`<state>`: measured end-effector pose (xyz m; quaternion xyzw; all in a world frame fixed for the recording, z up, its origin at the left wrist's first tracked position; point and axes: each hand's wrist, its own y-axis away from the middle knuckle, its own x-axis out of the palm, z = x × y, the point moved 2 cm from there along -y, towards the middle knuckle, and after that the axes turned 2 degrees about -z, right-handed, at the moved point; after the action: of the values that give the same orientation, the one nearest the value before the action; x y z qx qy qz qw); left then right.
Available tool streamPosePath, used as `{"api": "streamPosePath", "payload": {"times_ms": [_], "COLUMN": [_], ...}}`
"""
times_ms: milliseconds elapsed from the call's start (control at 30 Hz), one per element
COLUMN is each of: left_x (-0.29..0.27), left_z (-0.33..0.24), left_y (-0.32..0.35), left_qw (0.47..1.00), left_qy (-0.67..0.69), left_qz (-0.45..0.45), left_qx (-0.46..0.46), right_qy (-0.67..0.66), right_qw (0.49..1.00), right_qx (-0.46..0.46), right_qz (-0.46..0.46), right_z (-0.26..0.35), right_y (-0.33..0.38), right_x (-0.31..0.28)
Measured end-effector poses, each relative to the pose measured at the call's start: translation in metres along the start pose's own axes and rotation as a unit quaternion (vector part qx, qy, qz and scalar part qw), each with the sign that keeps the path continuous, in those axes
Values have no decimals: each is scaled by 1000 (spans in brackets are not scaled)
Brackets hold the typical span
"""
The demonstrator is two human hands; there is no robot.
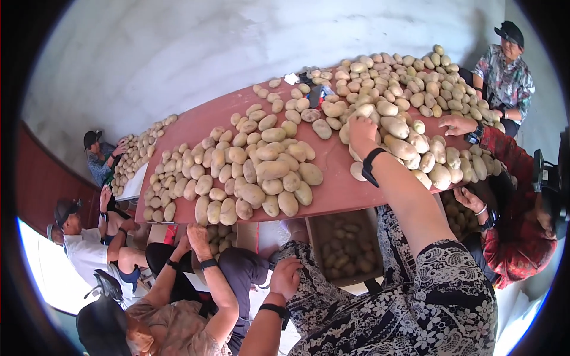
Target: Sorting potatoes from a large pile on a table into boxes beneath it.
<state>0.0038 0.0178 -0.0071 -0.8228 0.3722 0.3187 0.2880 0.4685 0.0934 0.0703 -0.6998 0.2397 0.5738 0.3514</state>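
Note:
My right hand [363,134] reaches across the red table [237,102] into the potato pile on the right. Its fingers curl down onto a potato [364,111], and the back of the hand covers most of the grip. Larger potatoes [394,127] lie right beside it. Low over my thigh rests my left hand [286,277], with loosely bent fingers and nothing seen in it. Below the table edge, between my legs, a wooden box [313,232] contains several potatoes [345,246].
Another potato heap [255,160] covers the table's left half. A person in red [510,255] sits at my right, hands near the pile. Left of me, a co-worker's hands [199,239] are at the table edge. More people sit at the far ends.

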Motion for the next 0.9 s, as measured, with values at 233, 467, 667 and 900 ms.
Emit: {"api": "streamPosePath", "payload": {"times_ms": [233, 467, 667, 900], "left_x": [0, -5, -7, -5], "left_z": [2, 4, 8, 8], "left_y": [-1, 2, 2, 2], "left_qw": [1000, 1000, 999, 1000], "left_qy": [-6, 0, 9, 14], "left_qz": [11, 14, 20, 19], "left_qx": [-4, -23, -34, -18], "right_qy": [-215, -438, -301, -199], "right_qw": [974, 867, 903, 963], "right_qx": [-58, -225, -298, -181], "right_qz": [29, 76, 67, -25], "right_z": [46, 170, 213, 141], "right_y": [-1, -20, -12, -1], "right_x": [-31, -55, -43, -33]}}
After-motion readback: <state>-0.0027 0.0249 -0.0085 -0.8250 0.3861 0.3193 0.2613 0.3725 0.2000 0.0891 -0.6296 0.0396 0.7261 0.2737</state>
